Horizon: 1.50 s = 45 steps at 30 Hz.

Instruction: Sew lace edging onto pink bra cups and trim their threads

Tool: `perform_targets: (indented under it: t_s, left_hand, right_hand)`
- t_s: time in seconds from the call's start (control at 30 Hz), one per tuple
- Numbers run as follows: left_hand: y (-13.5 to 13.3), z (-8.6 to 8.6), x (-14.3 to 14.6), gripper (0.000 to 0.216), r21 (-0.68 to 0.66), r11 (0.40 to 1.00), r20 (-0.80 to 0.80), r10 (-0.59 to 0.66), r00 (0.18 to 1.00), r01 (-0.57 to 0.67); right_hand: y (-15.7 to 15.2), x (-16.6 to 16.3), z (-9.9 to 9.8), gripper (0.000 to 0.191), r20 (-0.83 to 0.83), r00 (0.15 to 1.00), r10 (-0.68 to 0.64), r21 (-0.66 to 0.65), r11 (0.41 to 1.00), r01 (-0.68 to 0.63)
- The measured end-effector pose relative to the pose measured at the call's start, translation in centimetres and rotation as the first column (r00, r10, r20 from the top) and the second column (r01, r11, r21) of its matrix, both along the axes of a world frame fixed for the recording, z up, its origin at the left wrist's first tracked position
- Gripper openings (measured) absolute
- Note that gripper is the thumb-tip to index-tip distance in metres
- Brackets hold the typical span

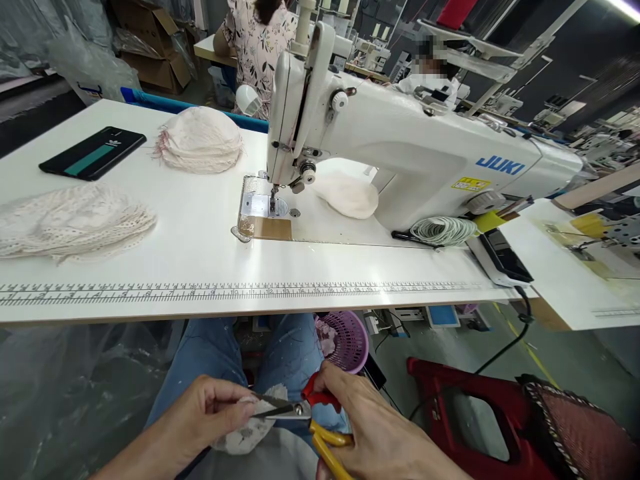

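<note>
Over my lap, my left hand [217, 415] pinches a small off-white piece of fabric [245, 437] between thumb and fingers. My right hand [370, 427] grips a pair of scissors [299, 410] with one red and one yellow handle. The scissor blades are parted and point left, close to my left fingertips, with the fabric at and below them. What exactly lies between the blades is too small to tell.
A white JUKI sewing machine [425, 147] stands on the table [200, 267]. On it lie a stack of round cream pieces [200, 140], lace-edged fabric [75, 220], a black phone [93, 153] and a cream piece [350, 195]. Below are a purple basket [353, 340] and red stool [480, 413].
</note>
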<state>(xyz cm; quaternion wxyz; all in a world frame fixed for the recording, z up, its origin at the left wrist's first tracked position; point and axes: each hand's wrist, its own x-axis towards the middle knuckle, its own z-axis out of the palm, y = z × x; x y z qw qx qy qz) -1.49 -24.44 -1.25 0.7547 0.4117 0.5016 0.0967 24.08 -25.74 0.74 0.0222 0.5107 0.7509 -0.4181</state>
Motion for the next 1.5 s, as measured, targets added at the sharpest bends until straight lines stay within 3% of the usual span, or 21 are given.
perform_targets:
  t_s: [0.23,0.47,0.77,0.93,1.2,1.37,1.5]
  left_hand:
    - [-0.2,-0.2,0.0,0.053,0.001,0.999,-0.014,0.034,0.999,-0.034]
    - [-0.1,0.1,0.1,0.049,-0.068,0.997,0.050,0.047,0.998,-0.044]
    - [-0.1,0.3,0.2,0.047,-0.059,0.995,0.060,0.080,0.995,-0.076]
    - [0.1,0.1,0.3,0.048,-0.027,0.998,0.071,0.050,0.996,-0.048]
    - [-0.2,0.3,0.0,0.052,-0.037,0.994,-0.034,0.102,0.994,-0.103]
    - [0.1,0.0,0.2,0.053,-0.025,0.999,0.054,0.031,0.998,-0.030]
    - [0.0,-1.1,0.4,0.053,-0.069,0.998,0.016,0.006,1.000,-0.004]
  right_hand:
    - [-0.1,0.3,-0.3,0.043,-0.025,1.000,-0.004,0.048,0.999,0.005]
    - [0.2,0.1,-0.3,0.048,0.006,1.000,-0.010,-0.021,1.000,0.010]
    - [-0.5,0.9,-1.7,0.033,-0.027,0.999,-0.022,-0.027,0.999,0.022]
    - [-0.6,0.7,-1.6,0.030,-0.008,0.999,-0.031,-0.003,1.000,0.031]
    - [0.0,0.4,-1.4,0.027,-0.009,1.000,-0.009,0.028,1.000,0.009]
    - [0.0,0.5,-0.9,0.028,0.026,1.000,0.006,0.049,0.999,-0.007]
    - [-0.1,0.1,-1.1,0.034,-0.008,0.999,0.039,0.065,0.997,-0.039]
